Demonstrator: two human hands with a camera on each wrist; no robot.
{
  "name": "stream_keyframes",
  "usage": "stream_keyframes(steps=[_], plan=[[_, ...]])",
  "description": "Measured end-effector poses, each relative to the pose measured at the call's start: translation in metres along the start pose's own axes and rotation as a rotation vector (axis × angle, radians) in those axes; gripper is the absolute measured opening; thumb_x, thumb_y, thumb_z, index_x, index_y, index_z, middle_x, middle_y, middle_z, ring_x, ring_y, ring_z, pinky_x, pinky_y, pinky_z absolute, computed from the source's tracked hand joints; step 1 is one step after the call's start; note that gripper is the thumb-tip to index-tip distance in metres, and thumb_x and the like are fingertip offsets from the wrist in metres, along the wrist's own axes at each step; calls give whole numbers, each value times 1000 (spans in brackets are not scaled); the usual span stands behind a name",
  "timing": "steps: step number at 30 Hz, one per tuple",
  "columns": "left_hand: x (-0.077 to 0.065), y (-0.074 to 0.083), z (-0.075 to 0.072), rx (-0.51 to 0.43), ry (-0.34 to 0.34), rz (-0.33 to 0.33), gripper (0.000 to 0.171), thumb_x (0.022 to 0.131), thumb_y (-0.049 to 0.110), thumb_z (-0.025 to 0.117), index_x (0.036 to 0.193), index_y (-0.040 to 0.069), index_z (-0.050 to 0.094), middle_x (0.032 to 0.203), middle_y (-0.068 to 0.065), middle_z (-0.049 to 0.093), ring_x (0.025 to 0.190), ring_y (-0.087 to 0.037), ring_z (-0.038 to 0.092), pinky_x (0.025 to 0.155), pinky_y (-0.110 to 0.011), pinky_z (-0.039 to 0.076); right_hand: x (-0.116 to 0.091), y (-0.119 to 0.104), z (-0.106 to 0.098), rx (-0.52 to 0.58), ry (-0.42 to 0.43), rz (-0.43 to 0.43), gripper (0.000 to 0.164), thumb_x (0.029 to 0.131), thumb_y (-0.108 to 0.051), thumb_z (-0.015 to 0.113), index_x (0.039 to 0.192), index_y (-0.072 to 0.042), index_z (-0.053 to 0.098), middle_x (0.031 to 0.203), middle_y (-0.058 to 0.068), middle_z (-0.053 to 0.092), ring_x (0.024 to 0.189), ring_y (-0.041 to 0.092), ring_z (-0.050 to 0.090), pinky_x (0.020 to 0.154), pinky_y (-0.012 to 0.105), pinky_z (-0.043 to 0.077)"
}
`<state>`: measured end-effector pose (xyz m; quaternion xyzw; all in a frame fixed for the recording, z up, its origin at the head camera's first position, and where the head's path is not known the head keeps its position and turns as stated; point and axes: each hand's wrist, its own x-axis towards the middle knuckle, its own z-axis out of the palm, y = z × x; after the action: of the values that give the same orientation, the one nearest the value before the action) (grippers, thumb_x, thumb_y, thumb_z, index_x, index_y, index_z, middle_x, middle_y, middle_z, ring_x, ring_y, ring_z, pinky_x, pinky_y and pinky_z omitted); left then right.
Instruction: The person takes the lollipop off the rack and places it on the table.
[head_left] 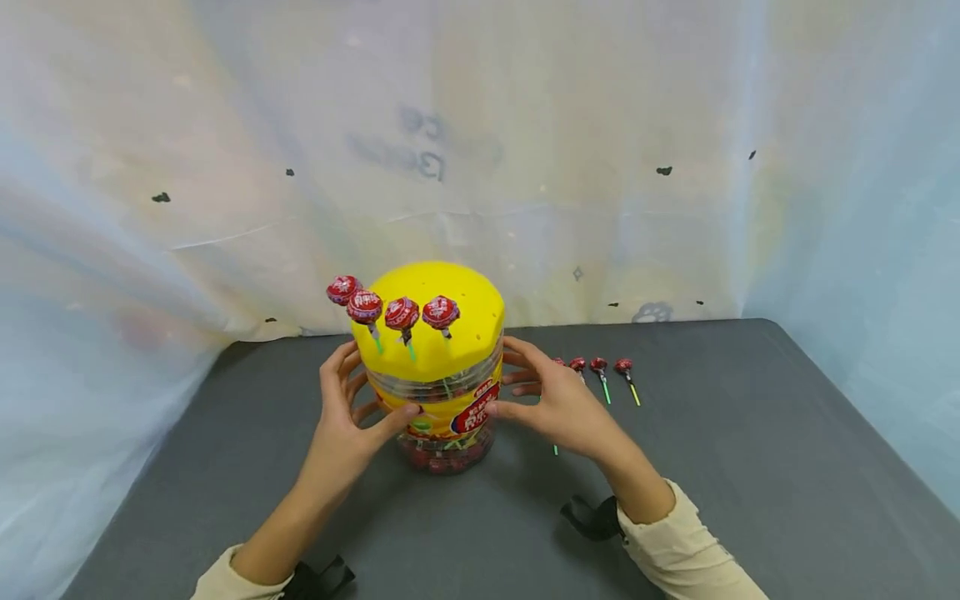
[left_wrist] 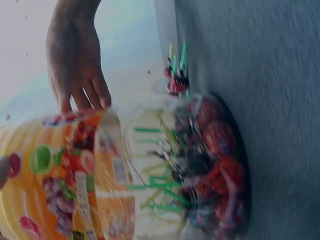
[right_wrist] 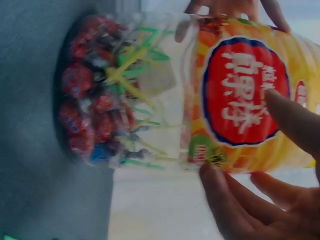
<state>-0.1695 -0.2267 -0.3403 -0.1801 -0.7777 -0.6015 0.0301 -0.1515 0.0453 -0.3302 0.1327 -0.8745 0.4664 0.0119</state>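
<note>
A clear plastic lollipop jar (head_left: 442,412) with a yellow, fruit-printed label stands on the grey table. Its wide yellow lid (head_left: 457,358) bears several red-wrapped lollipops (head_left: 402,313), heads up and green sticks down at the lid. My left hand (head_left: 348,425) grips the jar's left side, thumb at the front and fingers reaching behind. On the opposite side my right hand (head_left: 558,400) holds it the same way, its thumb over the label (right_wrist: 245,95) in the right wrist view. Through the clear wall, red lollipops (left_wrist: 220,175) with green and yellow sticks show at the bottom.
Several loose lollipops (head_left: 624,367) lie on the grey table (head_left: 720,467) behind and right of my right hand, which partly hides some. A pale curtain (head_left: 525,167) hangs behind and at both sides. Black straps (head_left: 592,517) show at my wrists.
</note>
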Motion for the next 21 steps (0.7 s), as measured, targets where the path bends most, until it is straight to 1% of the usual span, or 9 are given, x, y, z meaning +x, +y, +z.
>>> stream_keyframes(steps=[2, 4, 5, 7, 9, 11, 13, 15, 21], plan=[[-2, 4, 0, -4, 19, -14, 92, 91, 12, 73, 153, 30, 7, 158, -3, 16, 148, -32, 22, 107, -50, 32, 3, -9, -4, -60, -26, 28, 82, 87, -39, 76, 155, -27, 32, 147, 3, 54, 123, 26, 63, 100, 47, 54], [-2, 7, 2, -18, 27, -26, 92, 91, 13, 73, 153, 29, 7, 158, -3, 15, 148, -32, 21, 108, -50, 32, 2, -22, -12, -164, -13, 52, 76, 89, -42, 73, 153, -24, 36, 144, 4, 57, 122, 25, 64, 98, 48, 55], [-2, 8, 3, -25, 28, -34, 92, 91, 13, 73, 153, 29, 7, 159, -3, 15, 148, -31, 21, 107, -50, 32, 0, -29, -16, -216, 15, 58, 72, 90, -42, 72, 152, -24, 40, 140, 2, 61, 119, 24, 65, 96, 47, 56], [-2, 8, 5, -34, 33, -45, 92, 91, 13, 73, 153, 27, 8, 159, -4, 16, 148, -31, 22, 107, -49, 33, -5, -46, -23, -282, 115, 30, 62, 91, -41, 71, 146, -24, 48, 131, 0, 67, 111, 20, 68, 90, 44, 58], [-1, 7, 6, -41, 42, -55, 92, 90, 12, 73, 153, 27, 8, 159, -3, 16, 149, -31, 22, 108, -49, 33, -9, -61, -27, -288, 239, -61, 54, 92, -37, 72, 141, -24, 53, 121, -3, 70, 103, 15, 69, 84, 39, 58], [1, 6, 7, -38, 45, -56, 91, 91, 14, 73, 153, 28, 8, 159, -3, 16, 149, -30, 22, 109, -49, 33, -13, -72, -27, -245, 336, -199, 52, 92, -31, 73, 140, -25, 54, 114, -6, 71, 96, 10, 68, 80, 34, 58], [2, 5, 8, -36, 44, -50, 91, 91, 15, 73, 153, 29, 7, 159, -3, 15, 149, -31, 21, 110, -50, 32, -13, -78, -22, -199, 383, -331, 54, 91, -26, 74, 140, -23, 52, 110, -6, 70, 93, 7, 66, 79, 30, 57], [3, 5, 7, -33, 43, -52, 91, 91, 17, 73, 152, 29, 7, 159, -3, 15, 149, -31, 22, 110, -51, 32, -10, -80, -16, -167, 392, -420, 58, 90, -21, 75, 142, -20, 49, 107, -5, 70, 90, 6, 65, 80, 29, 57], [0, 8, 5, -26, 38, -74, 91, 91, 17, 73, 152, 28, 7, 158, -4, 15, 148, -32, 23, 109, -51, 32, -2, -80, 3, -127, 427, -505, 67, 87, -16, 78, 145, -18, 43, 98, -1, 70, 82, 6, 62, 74, 25, 57]])
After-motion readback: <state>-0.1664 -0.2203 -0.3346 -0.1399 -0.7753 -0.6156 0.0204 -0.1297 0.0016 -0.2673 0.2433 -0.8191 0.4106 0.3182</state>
